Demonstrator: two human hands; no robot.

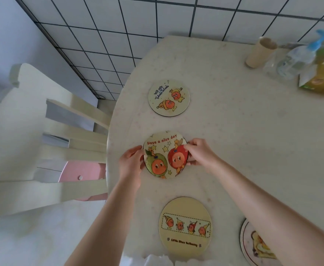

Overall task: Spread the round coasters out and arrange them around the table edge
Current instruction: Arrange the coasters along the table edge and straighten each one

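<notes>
At frame centre, the left hand [131, 163] and right hand [198, 152] pinch opposite rims of the "Have a nice day" coaster [165, 155], just inside the table edge [111, 131].

"have a nice day" on middle coaster [165, 154], "we are" on far coaster [168, 97]

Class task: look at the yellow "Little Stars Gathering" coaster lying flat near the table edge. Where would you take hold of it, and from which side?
Probably by the rim, from above. The yellow coaster is a thin disc lying flat on the table, so only its edge offers purchase. Pinch opposite sides, as the left hand and right hand do on the "Have a nice day" coaster, or slide it over the table edge first.
</notes>
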